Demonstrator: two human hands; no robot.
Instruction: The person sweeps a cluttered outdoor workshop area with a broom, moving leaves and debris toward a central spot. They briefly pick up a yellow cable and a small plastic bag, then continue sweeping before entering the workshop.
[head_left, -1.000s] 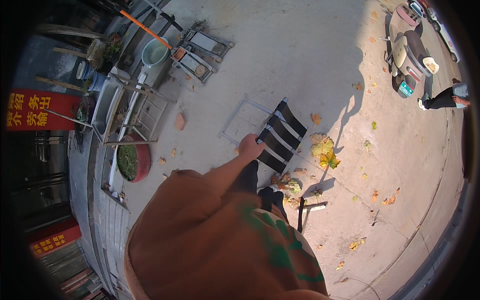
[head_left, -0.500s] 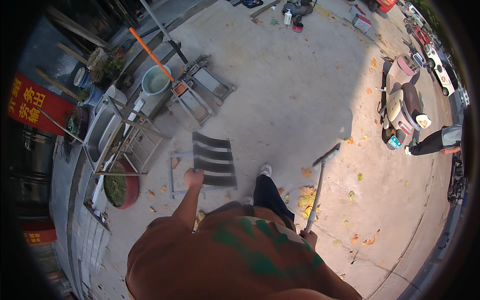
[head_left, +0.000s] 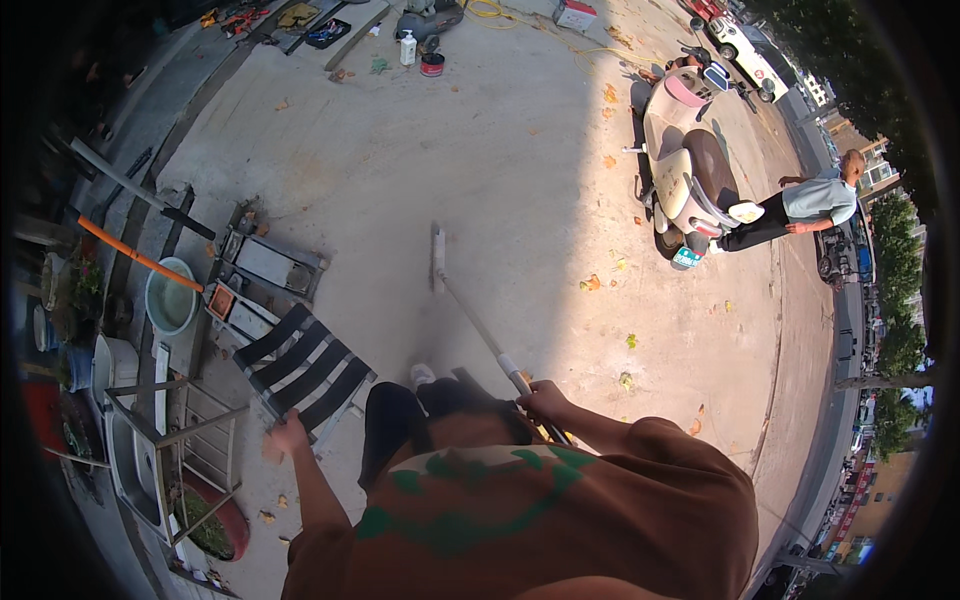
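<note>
Since half a second ago the view has swung: the folding chair (head_left: 305, 372), then straight ahead of the person, now sits off to the left, and the broom (head_left: 470, 310), then standing at the right side, now stretches forward across the ground with its head well beyond the chair. The scooter (head_left: 690, 175) has come nearer the middle of the view.

The left hand (head_left: 288, 435) is closed on the near edge of the chair, which tilts on the pavement with its black slats facing up. The right hand (head_left: 545, 400) is wrapped around the broom handle, just right of the chair and close to the person's legs.

The ground is pale concrete pavement (head_left: 480, 150), half in shade and half in sun, with dry leaves scattered right of the chair. Far right of the chair stands the cream and brown scooter, with another person (head_left: 805, 205) bending beside it. Left of the chair are metal racks (head_left: 170, 440), a pale basin (head_left: 170, 297) with an orange pole (head_left: 135, 255) across it, and a red pot with a plant (head_left: 215, 525).
</note>
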